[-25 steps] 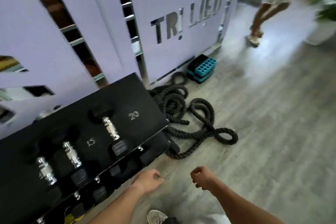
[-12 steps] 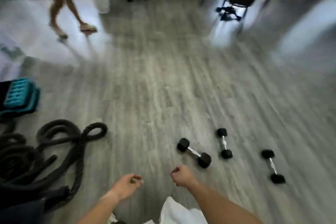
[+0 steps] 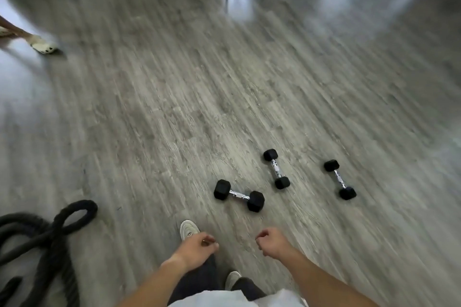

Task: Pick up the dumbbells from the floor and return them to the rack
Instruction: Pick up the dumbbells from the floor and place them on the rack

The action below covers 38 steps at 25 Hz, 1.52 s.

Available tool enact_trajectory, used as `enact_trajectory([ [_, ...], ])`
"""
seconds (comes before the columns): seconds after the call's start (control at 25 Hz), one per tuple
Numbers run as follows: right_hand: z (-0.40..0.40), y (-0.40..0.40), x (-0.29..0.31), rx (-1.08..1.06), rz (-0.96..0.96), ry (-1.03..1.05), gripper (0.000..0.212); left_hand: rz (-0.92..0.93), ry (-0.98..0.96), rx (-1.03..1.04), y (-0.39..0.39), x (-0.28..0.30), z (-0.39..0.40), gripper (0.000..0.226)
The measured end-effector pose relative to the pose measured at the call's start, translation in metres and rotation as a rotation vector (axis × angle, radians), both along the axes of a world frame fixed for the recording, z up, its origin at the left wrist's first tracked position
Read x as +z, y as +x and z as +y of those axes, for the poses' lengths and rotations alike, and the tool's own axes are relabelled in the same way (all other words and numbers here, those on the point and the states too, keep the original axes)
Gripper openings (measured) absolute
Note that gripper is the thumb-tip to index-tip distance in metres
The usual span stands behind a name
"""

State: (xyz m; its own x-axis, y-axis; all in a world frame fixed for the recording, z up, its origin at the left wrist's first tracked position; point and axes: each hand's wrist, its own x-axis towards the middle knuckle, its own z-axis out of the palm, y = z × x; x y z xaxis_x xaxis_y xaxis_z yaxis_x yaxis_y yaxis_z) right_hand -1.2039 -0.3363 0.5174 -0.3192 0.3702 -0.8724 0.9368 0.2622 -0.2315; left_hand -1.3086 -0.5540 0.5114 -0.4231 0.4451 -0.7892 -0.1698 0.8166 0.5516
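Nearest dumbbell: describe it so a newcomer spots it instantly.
Three dumbbells lie on the grey wood floor, ahead of the person's hands. The nearest dumbbell is leftmost; it alone lies crosswise, while the other two point away.

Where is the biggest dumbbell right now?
In the head view, the biggest dumbbell lies on the grey floor just ahead of the right hand, left of the two smaller dumbbells. Neither hand touches it.
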Motion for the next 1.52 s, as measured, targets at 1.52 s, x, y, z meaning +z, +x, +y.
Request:
enact_trajectory([
  [1.52,0.019,-0.234,-0.333,0.812,-0.144,-0.006,0.037,-0.302,-0.155,0.528,-0.048,-0.257,0.131,0.054],
])
